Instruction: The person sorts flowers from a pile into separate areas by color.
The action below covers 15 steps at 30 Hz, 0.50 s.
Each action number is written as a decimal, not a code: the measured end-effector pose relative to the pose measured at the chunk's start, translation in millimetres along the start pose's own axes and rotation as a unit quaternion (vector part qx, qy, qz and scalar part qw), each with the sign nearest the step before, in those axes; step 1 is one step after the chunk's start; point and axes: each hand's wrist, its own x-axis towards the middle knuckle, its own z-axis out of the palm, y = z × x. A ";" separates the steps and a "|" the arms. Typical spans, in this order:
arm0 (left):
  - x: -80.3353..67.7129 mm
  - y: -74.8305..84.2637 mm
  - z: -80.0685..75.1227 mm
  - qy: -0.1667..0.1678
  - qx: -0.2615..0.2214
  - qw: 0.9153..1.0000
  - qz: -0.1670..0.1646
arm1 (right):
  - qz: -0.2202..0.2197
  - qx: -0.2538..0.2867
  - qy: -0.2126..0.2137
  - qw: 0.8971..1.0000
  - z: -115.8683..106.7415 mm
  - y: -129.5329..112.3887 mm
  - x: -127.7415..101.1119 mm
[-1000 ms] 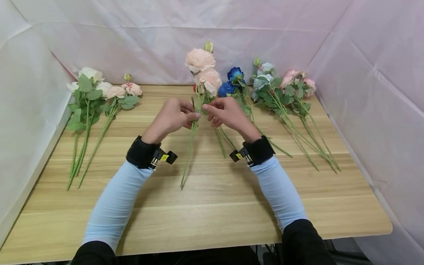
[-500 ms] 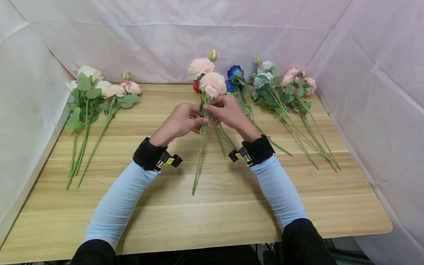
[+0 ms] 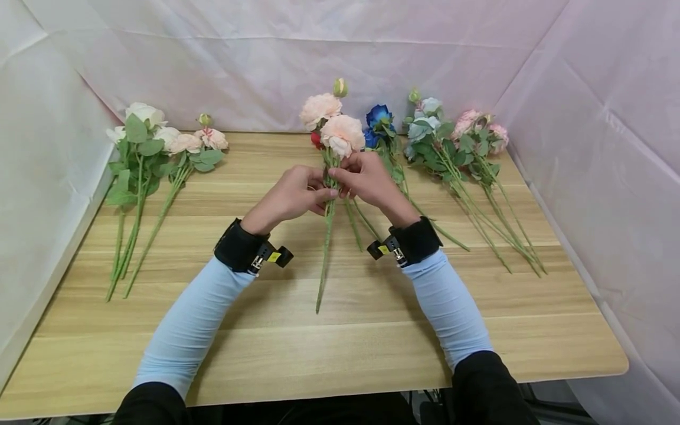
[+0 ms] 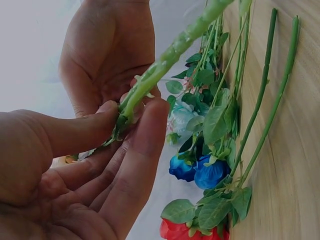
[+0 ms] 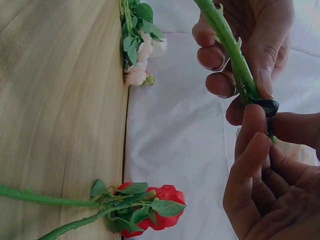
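My left hand (image 3: 297,192) pinches the green stem (image 3: 325,254) of a pale peach artificial flower (image 3: 342,134) between thumb and fingers, just below its blooms. The flower stands nearly upright over the middle of the table, with a bud (image 3: 340,87) at its top. Close beside it, my right hand (image 3: 368,179) pinches the upper stem with thumb and forefinger. In the right wrist view, a dark folded leaf (image 5: 268,106) lies at the stem between both hands' fingertips. Red flowers (image 5: 167,200) lie behind the hands on the table, mostly hidden in the head view.
On the wooden table (image 3: 372,336), white flowers (image 3: 146,115) and pink flowers (image 3: 211,139) lie at the left. Blue flowers (image 3: 379,117), light blue flowers (image 3: 423,127) and more pink flowers (image 3: 465,124) lie to the right. Pale cloth (image 3: 239,77) stands behind.
My left hand has moved slightly right and a little lower with the peach flower. Its stem now hangs straighter, and my right hand has come to grip it near the blooms.
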 end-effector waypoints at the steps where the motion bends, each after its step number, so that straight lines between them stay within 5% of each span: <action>1: -0.2 -0.1 -0.6 -0.002 0.000 1.000 0.002 | 0.000 0.002 0.001 1.000 0.1 -0.3 0.0; 8: -2.5 -1.4 -14.5 -0.010 0.010 1.000 -0.005 | 0.001 -0.006 0.003 1.000 -0.4 -0.2 0.8; 15: -12.9 -6.2 -49.1 0.050 0.038 0.997 -0.040 | 0.020 -0.033 -0.004 0.999 4.9 0.2 11.6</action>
